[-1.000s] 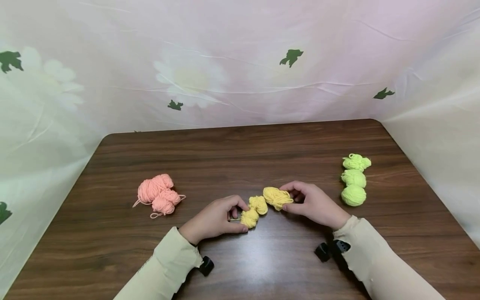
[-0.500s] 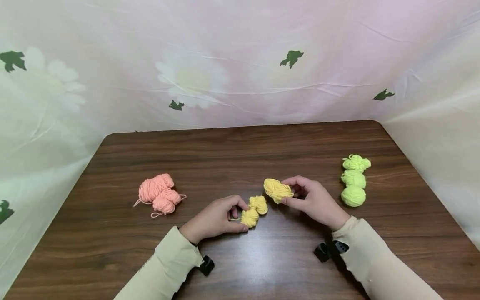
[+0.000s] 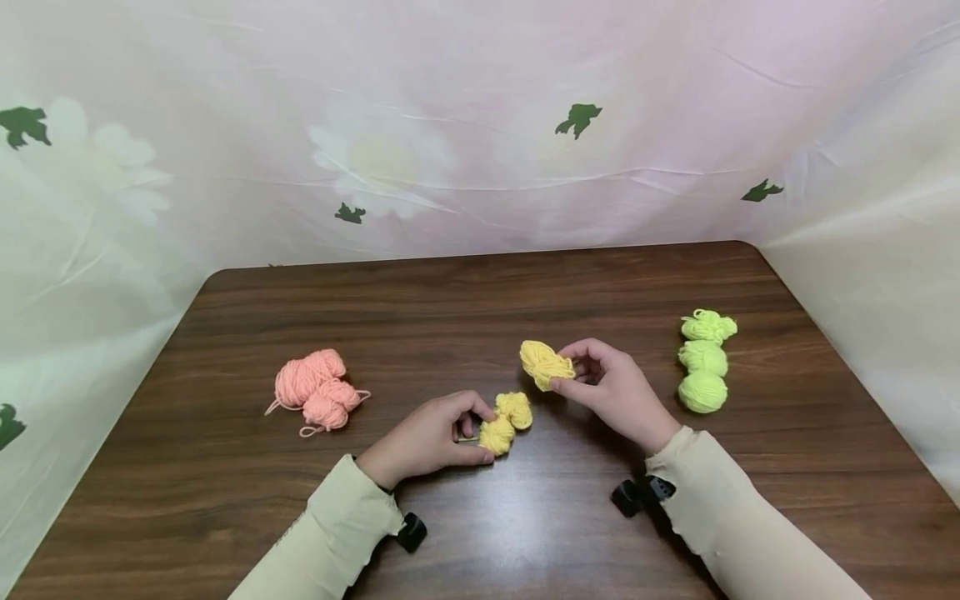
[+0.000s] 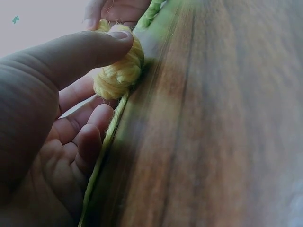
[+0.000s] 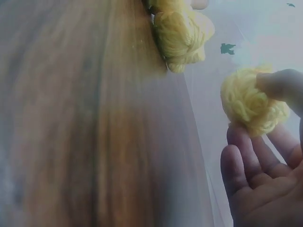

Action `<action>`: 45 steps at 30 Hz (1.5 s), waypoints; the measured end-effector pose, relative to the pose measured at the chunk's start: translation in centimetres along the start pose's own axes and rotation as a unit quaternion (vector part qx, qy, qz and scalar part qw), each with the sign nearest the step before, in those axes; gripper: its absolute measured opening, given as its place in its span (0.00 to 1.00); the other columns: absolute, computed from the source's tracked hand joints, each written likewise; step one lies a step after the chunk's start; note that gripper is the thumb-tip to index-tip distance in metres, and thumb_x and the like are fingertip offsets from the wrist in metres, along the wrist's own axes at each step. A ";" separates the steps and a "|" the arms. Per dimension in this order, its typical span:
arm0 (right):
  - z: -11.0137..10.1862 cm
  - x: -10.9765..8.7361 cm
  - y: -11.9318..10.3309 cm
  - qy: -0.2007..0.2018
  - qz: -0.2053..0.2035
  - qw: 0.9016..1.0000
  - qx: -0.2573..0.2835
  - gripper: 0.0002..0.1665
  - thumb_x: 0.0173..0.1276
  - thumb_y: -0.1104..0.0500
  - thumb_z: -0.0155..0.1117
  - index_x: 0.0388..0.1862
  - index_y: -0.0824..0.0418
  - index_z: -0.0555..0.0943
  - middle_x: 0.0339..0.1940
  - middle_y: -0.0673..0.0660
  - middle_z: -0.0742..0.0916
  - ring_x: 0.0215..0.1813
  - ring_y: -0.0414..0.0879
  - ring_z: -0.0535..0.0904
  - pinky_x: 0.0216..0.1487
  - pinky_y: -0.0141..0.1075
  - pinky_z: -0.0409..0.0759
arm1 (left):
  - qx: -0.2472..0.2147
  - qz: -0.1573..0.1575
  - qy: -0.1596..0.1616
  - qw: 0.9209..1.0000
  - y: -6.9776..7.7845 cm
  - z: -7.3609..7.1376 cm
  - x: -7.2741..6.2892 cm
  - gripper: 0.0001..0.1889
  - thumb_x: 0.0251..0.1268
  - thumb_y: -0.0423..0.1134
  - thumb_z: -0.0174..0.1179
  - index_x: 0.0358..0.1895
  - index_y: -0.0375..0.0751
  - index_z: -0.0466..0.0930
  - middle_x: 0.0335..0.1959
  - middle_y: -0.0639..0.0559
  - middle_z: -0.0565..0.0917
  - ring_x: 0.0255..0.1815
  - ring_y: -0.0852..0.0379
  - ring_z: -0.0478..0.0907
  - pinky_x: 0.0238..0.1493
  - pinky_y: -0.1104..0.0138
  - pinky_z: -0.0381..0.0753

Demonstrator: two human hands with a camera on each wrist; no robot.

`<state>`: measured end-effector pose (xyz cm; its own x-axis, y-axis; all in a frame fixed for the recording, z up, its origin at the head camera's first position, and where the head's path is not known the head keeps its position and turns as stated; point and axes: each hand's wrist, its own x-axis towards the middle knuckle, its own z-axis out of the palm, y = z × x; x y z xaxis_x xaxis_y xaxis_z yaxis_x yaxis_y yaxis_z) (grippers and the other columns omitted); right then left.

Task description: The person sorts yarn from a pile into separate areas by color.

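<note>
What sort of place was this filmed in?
Probably a makeshift indoor recording spot: a wood-grain table, flower-print sheeting around its far edge and sides, and a small black camera at each wrist.

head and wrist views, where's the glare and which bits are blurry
Head view: pale glare low in the middle of the table, otherwise fairly crisp; left wrist view: wood grain blurs toward the right, backdrop washed out nearly white; right wrist view: tabletop heavily blurred, and the yellow yarn in the right hand looks soft and hazy.
</note>
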<state>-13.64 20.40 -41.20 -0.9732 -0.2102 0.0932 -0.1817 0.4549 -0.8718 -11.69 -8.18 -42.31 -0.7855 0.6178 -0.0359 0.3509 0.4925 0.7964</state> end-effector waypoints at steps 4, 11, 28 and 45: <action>0.2 0.4 -0.1 0.015 0.022 1.000 0.016 0.18 0.60 0.58 0.78 0.44 0.63 0.80 0.37 0.57 0.84 0.38 0.46 0.80 0.36 0.30 0.79 | -0.001 -0.001 0.003 1.000 -0.1 -0.1 -0.1 0.18 0.55 0.43 0.77 0.47 0.51 0.80 0.33 0.56 0.78 0.33 0.62 0.74 0.33 0.70 0.76; 0.5 1.0 0.3 0.041 0.042 0.998 -0.005 0.19 0.59 0.57 0.79 0.38 0.61 0.76 0.32 0.56 0.79 0.34 0.48 0.75 0.33 0.31 0.74 | 0.001 -0.003 0.003 1.000 -0.3 -0.2 -0.3 0.18 0.55 0.42 0.76 0.47 0.51 0.79 0.33 0.56 0.78 0.33 0.62 0.74 0.33 0.70 0.76; 1.5 2.2 0.9 0.039 0.114 0.991 0.050 0.23 0.58 0.53 0.79 0.36 0.63 0.73 0.25 0.53 0.77 0.28 0.42 0.73 0.29 0.32 0.73 | -0.001 0.000 0.004 1.000 -0.4 -0.2 -0.3 0.18 0.54 0.43 0.77 0.46 0.51 0.80 0.33 0.56 0.78 0.32 0.62 0.74 0.32 0.70 0.76; 0.9 2.0 1.4 0.013 0.141 0.990 0.019 0.22 0.60 0.51 0.78 0.38 0.63 0.77 0.24 0.55 0.83 0.24 0.48 0.81 0.29 0.38 0.81 | 0.000 0.002 0.001 1.000 -0.2 0.0 0.1 0.18 0.54 0.43 0.77 0.46 0.51 0.80 0.33 0.57 0.78 0.33 0.62 0.74 0.34 0.70 0.76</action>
<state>-15.70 19.83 -42.63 -0.9878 -0.0573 -0.1445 0.1026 0.4585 -0.8827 -11.86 -8.17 -42.49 -0.7854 0.6182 -0.0317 0.3534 0.4899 0.7970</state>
